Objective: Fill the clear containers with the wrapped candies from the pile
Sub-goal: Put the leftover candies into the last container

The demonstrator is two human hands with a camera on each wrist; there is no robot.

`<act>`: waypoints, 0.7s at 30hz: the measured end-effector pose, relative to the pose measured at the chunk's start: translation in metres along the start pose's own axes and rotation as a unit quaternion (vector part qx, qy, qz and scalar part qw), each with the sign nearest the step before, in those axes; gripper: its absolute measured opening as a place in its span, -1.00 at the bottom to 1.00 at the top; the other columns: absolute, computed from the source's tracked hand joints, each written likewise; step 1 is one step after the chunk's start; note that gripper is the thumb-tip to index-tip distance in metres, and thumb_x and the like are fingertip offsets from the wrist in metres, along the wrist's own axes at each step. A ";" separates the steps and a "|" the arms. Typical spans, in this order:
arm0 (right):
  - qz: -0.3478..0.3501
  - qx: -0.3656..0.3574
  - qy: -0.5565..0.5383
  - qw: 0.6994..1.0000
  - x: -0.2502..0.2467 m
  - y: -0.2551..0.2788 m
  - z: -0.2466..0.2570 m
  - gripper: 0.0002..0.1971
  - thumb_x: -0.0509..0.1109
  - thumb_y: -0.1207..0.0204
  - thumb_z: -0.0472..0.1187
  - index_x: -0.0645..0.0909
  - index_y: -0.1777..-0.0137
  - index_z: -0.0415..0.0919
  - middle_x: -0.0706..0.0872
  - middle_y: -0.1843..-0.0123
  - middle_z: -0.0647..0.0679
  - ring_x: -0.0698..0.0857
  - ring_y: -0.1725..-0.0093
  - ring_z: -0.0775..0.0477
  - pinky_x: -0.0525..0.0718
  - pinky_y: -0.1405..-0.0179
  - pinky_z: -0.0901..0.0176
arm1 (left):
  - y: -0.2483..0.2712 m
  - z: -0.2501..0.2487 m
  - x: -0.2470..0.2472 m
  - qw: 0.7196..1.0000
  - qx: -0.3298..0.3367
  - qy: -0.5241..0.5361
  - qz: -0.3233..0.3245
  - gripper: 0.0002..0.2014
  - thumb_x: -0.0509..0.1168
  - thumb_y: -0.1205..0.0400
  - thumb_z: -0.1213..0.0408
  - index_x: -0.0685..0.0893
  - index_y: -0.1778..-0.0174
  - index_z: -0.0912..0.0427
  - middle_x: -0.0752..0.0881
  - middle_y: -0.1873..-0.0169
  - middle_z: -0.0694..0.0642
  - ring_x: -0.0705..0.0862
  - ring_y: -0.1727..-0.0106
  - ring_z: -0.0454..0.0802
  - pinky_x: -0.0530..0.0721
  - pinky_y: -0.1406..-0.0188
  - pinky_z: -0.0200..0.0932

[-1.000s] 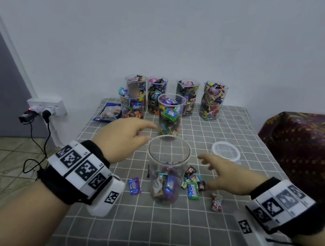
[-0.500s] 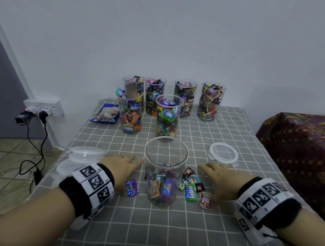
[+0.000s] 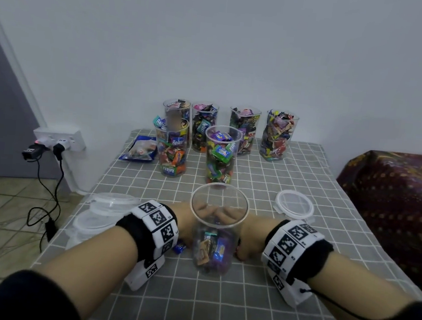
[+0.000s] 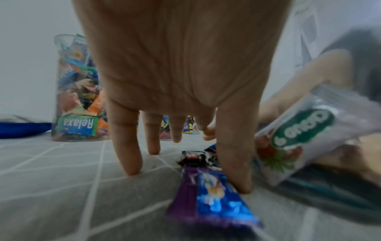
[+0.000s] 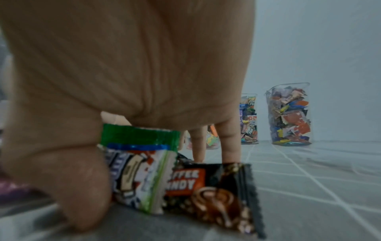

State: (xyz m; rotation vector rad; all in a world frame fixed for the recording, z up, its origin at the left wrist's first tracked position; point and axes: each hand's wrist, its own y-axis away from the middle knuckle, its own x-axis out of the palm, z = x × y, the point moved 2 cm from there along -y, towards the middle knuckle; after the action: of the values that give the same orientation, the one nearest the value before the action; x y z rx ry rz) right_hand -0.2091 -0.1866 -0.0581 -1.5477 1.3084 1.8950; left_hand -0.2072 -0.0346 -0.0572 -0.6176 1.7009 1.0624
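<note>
Well beyond the left hand [image 3: 185, 224], six clear containers [image 3: 174, 153] stand packed with wrapped candies, so most of the filling looks done. Between the two hands stands the open container [image 3: 215, 227] in work, holding only a shallow layer of sweets at its bottom; it is far from full. What is left of the pile lies on the worktop [image 3: 216, 310] right behind that container, under both hands, and a purple candy [image 3: 178, 248] lies just beside the left hand. Stacked lids [image 3: 101, 216] wait outside the left wrist and one lid [image 3: 294, 206] lies past the right hand, none fitted yet.

The left hand is spread, fingers [image 4: 126, 146] straight down and tips touching the cloth, the thumb pressing at the edge of the purple candy [image 4: 212, 200]; it grips nothing. The right hand [image 3: 248, 243] sits over the pile with a green-topped white candy [image 5: 140, 172] and a black coffee candy [image 5: 212, 190] against its thumb; the view is close and blurred, so whether it pinches them or merely rakes them I cannot tell.
</note>
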 end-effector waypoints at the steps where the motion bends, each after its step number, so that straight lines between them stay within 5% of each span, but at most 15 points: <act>1: -0.005 -0.007 0.004 1.000 0.002 -0.006 0.000 0.01 0.56 -0.26 -0.07 0.04 -0.64 0.05 0.11 -0.63 -0.04 0.24 -0.58 -0.18 0.44 -0.44 -0.22 | 0.000 -0.002 0.000 1.000 0.009 -0.009 -0.008 -0.14 0.50 -0.47 0.24 0.16 -0.63 0.11 0.30 -0.56 0.12 0.32 -0.55 0.10 0.28 -0.52 -0.12; 4: -0.003 -0.003 -0.008 1.000 0.008 -0.011 -0.004 -0.10 0.54 -0.26 -0.04 0.19 -0.59 0.10 0.27 -0.57 -0.04 0.33 -0.51 -0.15 0.47 -0.43 -0.16 | -0.001 -0.005 0.002 0.999 0.033 -0.038 -0.019 -0.22 0.42 -0.54 0.18 0.16 -0.63 0.04 0.35 -0.54 0.10 0.37 -0.52 0.09 0.32 -0.52 -0.03; 7: -0.028 0.007 -0.073 0.997 0.000 0.006 -0.002 -0.29 0.53 -0.34 -0.15 0.37 -0.51 -0.01 0.44 -0.43 -0.07 0.46 -0.41 -0.13 0.54 -0.37 0.01 | 0.002 -0.001 0.008 0.999 0.004 0.020 -0.045 -0.45 0.40 -0.55 0.18 0.45 -0.48 0.04 0.55 -0.38 0.07 0.52 -0.36 0.06 0.46 -0.37 -0.17; 12: -0.048 0.007 -0.119 0.992 -0.004 0.028 -0.007 -0.40 0.45 -0.47 -0.28 0.38 -0.50 -0.06 0.41 -0.45 0.02 0.41 -0.43 -0.04 0.39 -0.34 0.23 | 0.006 0.004 0.017 0.992 -0.050 0.079 -0.084 -0.66 0.42 -0.54 0.24 0.62 -0.24 0.12 0.66 -0.20 0.07 0.63 -0.20 0.03 0.55 -0.14 -0.22; 21: -0.046 0.033 -0.108 0.993 0.001 0.035 -0.012 -0.48 0.31 -0.52 -0.29 0.42 -0.47 0.08 0.50 -0.38 -0.07 0.54 -0.33 -0.14 0.54 -0.34 -0.02 | 0.008 0.002 0.023 0.993 -0.085 0.058 -0.061 -0.75 0.28 -0.61 0.30 0.66 -0.19 0.05 0.70 -0.14 0.10 0.68 -0.13 0.12 0.66 -0.18 0.01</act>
State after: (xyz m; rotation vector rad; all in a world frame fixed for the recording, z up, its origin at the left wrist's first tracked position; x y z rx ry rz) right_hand -0.2290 -0.2148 -0.0432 -1.3067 1.1729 1.8809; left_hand -0.2217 -0.0271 -0.0761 -0.8968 1.6594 1.1083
